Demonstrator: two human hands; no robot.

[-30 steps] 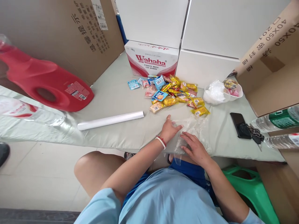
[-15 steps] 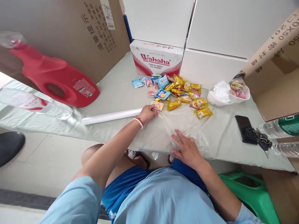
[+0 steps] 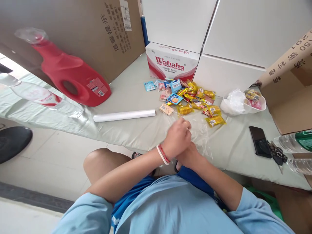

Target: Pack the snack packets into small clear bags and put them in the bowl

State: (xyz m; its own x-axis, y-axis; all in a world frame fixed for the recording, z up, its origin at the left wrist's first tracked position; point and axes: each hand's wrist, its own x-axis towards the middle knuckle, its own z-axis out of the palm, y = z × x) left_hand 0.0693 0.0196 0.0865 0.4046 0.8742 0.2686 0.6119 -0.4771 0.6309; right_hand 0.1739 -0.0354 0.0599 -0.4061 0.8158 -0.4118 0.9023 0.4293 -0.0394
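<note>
While both hands meet at the near edge of the counter (image 3: 126,97), the left hand (image 3: 177,139) lies over the right hand (image 3: 188,155), which is largely hidden. The left grip is curled shut; a yellow speck shows at its fingertips, but what it pinches cannot be told. The right grip's state cannot be told. A crumpled clear plastic bag (image 3: 203,131) lies on the counter touching the hands. Beyond it sits a heap of small yellow, blue and pink snack packets (image 3: 188,97). A white paper roll (image 3: 124,115) lies left, a black phone (image 3: 259,141) right.
</note>
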